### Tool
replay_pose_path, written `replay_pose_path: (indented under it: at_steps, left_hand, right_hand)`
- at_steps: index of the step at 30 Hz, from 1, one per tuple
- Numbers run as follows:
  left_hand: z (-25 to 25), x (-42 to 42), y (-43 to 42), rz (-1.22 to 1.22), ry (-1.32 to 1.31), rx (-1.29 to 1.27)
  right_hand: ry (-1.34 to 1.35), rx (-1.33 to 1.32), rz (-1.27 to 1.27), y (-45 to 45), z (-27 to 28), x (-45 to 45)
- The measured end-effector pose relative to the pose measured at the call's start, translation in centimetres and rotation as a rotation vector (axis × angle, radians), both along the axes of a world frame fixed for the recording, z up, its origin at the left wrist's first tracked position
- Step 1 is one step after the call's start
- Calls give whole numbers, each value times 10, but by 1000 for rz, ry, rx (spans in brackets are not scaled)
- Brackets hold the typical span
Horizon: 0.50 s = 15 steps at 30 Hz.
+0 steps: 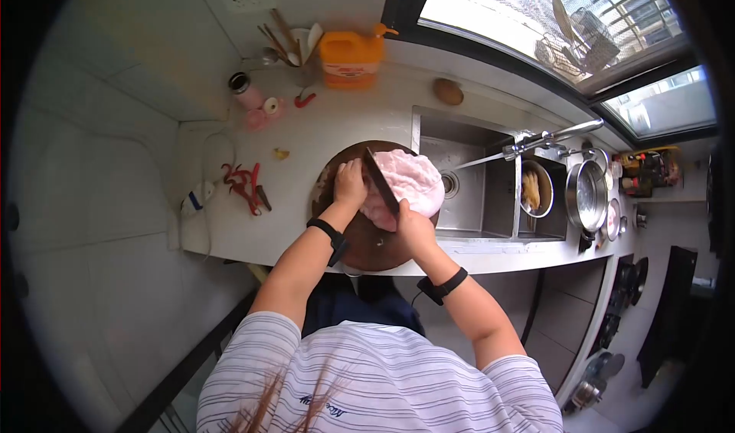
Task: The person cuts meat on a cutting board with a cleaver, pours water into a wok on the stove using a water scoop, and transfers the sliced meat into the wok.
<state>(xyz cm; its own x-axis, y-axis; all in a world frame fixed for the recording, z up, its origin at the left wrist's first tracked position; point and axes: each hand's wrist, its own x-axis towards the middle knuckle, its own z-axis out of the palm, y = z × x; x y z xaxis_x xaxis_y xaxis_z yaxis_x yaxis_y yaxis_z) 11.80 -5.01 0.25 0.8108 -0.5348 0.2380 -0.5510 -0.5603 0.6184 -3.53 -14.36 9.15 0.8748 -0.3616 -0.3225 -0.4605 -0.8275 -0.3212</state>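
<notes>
A large pale pink piece of raw meat (413,179) with a wrinkled surface lies on a round dark wooden chopping board (375,255), overhanging its right side towards the sink. My right hand (413,230) is closed round the handle of a kitchen knife with a broad dark blade (380,180). The blade slants up and left over the meat; how deep it sits in it I cannot tell. My left hand (351,184), its fingers curled and pressed together, grips the meat's left edge beside the blade.
Right of the board is a steel sink (468,211) with a tap (555,136) and a pot (545,184) holding pale yellow pieces. Red chillies (243,186) lie on the left counter. Behind stand an orange jug (351,58), a pink flask (243,92) and a brown oval object (448,91).
</notes>
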Motion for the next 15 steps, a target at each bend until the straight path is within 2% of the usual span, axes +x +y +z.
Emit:
replay_pose_path:
  at_steps: [5,11,15]
  left_hand:
    - [-3,2,4,-31,41,-84]
    - [-17,11,5,-81,60,-1]
    - [-17,14,4,-60,53,5]
  right_hand:
    - [-7,21,-32,8,-5,30]
    - [-77,88,-59,12,2,75]
    - [-88,72,-54,7,-17,113]
